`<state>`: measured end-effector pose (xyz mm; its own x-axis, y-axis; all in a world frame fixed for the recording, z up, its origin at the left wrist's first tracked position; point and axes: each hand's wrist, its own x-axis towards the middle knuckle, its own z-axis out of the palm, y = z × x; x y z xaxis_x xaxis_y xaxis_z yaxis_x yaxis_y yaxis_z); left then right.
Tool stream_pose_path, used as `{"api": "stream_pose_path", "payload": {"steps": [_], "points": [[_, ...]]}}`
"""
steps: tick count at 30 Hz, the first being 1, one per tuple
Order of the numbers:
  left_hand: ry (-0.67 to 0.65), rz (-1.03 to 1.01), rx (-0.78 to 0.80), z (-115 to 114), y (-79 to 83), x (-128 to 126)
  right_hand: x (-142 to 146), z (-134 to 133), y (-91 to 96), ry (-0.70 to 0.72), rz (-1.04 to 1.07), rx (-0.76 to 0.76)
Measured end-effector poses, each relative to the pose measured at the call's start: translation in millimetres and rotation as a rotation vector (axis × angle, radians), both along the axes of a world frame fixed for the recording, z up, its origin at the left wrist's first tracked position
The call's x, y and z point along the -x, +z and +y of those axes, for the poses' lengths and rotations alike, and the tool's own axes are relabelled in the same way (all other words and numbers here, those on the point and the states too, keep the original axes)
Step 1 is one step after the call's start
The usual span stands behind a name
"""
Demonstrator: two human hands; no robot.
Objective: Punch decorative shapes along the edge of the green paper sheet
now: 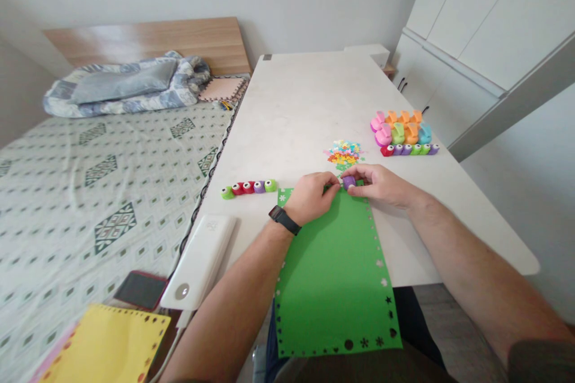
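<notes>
your right hand (375, 184) has its thumb and fingers pinched closed around a small purple punch (349, 182), which sits at the top edge of the green paper sheet (335, 278). your left hand (309, 197) is curled, its fingers bent down onto that same edge just beside the punch, and you can't tell from this view whether they grip the paper or only press on it. that's the weak spot: if they only press, the sheet could creep sideways under a squeeze and the hole could land off line. the sheet's lower end also runs past the table edge (449, 239) toward your lap, so its own weight could drag at the top edge, or a shift of your body could crease it. the holes and little shapes along its sides sit close to the rim, so a punch set too near the edge could tear through the paper. the loose paper cut-outs (344, 155) lie just above your hands, where a careless sweep of your wrist could scatter them. the row of small punches (248, 187) sits near the sheet's top corner, and a knock from your left forearm could send them rolling. your watch (285, 219) could also catch the paper as you shift your grip.
</notes>
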<state>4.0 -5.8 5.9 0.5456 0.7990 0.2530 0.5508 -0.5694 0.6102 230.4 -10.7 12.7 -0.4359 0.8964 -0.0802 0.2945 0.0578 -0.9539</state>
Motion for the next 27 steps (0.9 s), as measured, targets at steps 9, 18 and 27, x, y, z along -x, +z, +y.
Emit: {"api": "stream_pose_path", "payload": {"steps": [9, 18, 27], "points": [[0.0, 0.0, -0.007, 0.1, 0.3, -0.2, -0.5, 0.4, -2.1, -0.02, -0.001, 0.0], [0.006, 0.002, -0.004, -0.4, 2.2, 0.1, -1.0, 0.1, 1.3, 0.011, -0.034, -0.042], [0.001, -0.006, -0.023, 0.0, -0.5, -0.3, -0.1, 0.1, -1.4, -0.004, -0.013, -0.023]]}}
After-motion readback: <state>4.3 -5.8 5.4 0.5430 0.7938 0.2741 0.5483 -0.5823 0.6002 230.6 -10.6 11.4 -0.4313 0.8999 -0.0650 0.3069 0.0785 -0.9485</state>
